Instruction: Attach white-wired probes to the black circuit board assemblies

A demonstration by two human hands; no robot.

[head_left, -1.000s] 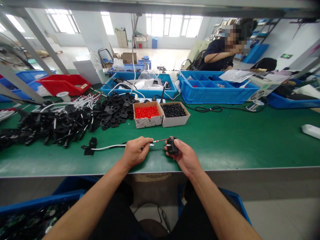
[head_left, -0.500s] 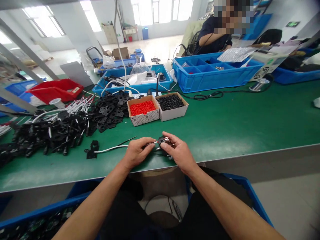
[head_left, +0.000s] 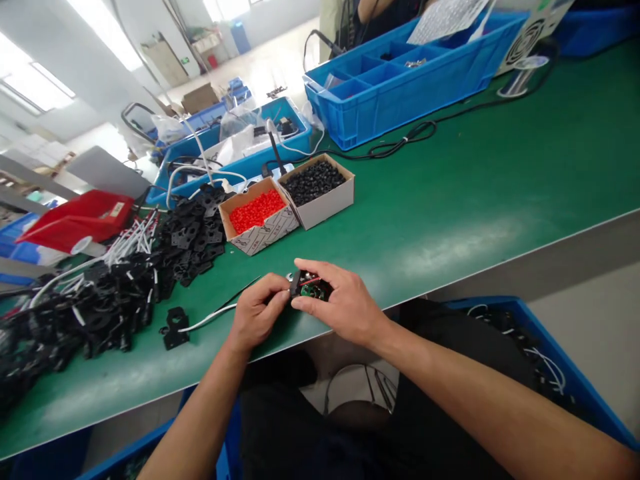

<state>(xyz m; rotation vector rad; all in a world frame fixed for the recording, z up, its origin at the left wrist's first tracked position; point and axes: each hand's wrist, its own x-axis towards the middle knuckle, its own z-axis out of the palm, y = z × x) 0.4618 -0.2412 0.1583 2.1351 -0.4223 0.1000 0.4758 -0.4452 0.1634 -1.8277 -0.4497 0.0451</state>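
Observation:
Between thumb and fingers, my right hand (head_left: 345, 300) holds a small black assembly (head_left: 314, 287) with a green circuit board and a red wire. My left hand (head_left: 260, 310) is pinched at the assembly's left side, on the white cable (head_left: 210, 317). That cable runs left to a flat black plate (head_left: 176, 328) lying on the green table. A thin black lead (head_left: 235, 295) sticks out behind my left hand. What lies right between the left fingertips is mostly hidden.
Beyond my hands stand a box of red caps (head_left: 257, 212) and a box of black caps (head_left: 315, 183). Black parts with cables (head_left: 95, 307) are heaped at left. Blue bins (head_left: 410, 83) line the back, near a solder spool (head_left: 520, 79). A person is partly visible behind them.
The view has tilted and shifted. The assembly has turned in my right hand, so its green board now shows. My left hand remains close beside it.

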